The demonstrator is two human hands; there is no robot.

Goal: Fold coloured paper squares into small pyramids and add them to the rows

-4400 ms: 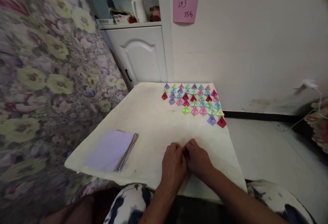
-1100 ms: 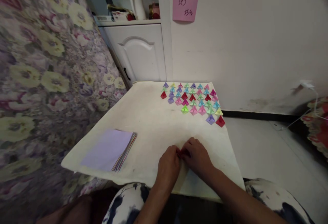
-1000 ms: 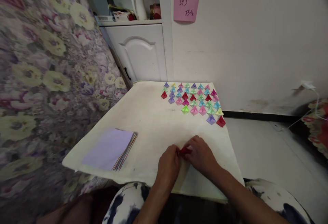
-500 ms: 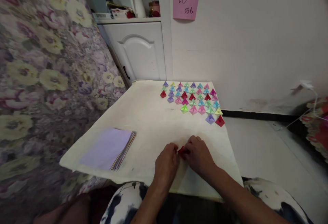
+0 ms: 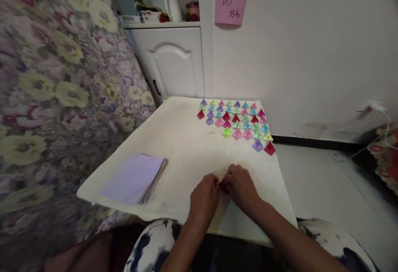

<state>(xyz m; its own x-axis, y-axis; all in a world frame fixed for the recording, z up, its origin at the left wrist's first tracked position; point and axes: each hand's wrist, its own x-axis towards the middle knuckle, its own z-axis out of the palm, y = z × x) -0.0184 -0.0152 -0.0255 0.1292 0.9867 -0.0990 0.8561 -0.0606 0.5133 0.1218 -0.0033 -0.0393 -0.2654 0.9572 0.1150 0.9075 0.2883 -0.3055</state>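
Note:
A small piece of folded red paper is pinched between my two hands, close above the front of the cream tabletop. My left hand is closed on its left edge, and my right hand grips its right side. Fingers cover much of the paper, so its exact folds are hidden. Beyond my hands, several small folded paper pieces in pink, green, blue, purple, yellow and red lie in rows toward the far right corner. To the left rests a stack of square coloured paper, lilac on top.
A floral curtain hangs along the left side. Behind the table stand a white cabinet and a wall with a pink note. A white jug is on the shelf. At right, a white cable runs down from the wall.
The whole view has shifted slightly, so things appear a little further right. Both hands keep hold of the red paper, which is now more covered by the fingers.

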